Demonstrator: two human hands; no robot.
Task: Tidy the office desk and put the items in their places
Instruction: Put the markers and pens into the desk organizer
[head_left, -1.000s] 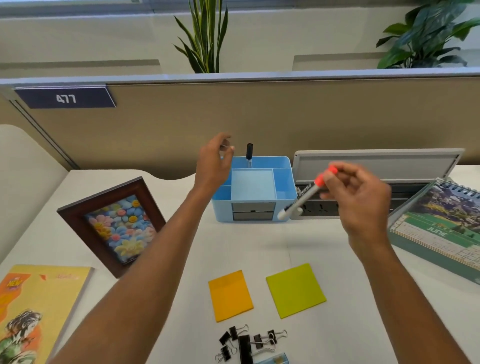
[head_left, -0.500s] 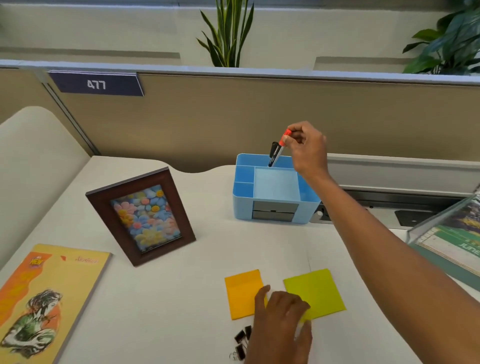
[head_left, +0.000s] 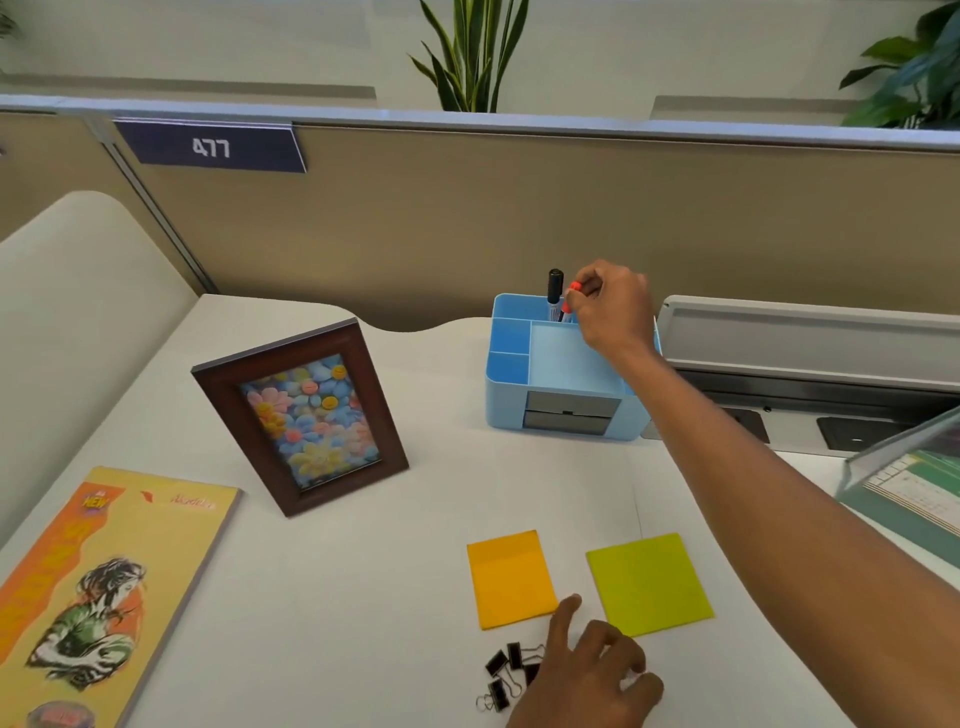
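A blue desk organiser (head_left: 506, 395) stands at the back of the white desk. A black marker (head_left: 554, 291) stands upright in its rear compartment. My right hand (head_left: 613, 306) pinches the red cap of a red marker (head_left: 568, 307), whose lower end is down in the same compartment beside the black one. My left hand (head_left: 587, 675) lies over several black binder clips (head_left: 501, 675) near the front edge; its fingers are loosely spread and I cannot see a clip held. An orange sticky pad (head_left: 509, 579) and a green sticky pad (head_left: 649, 582) lie just beyond it.
A wooden photo frame (head_left: 298, 415) with a flower picture stands left of centre. A yellow magazine (head_left: 98, 587) lies at the front left. A desk calendar (head_left: 904, 483) stands at the right edge, before an open cable tray (head_left: 810, 374). A partition wall runs behind.
My right hand carried the red marker to the organiser and lowered it in beside the black marker. My left hand left the organiser and came down onto the binder clips.
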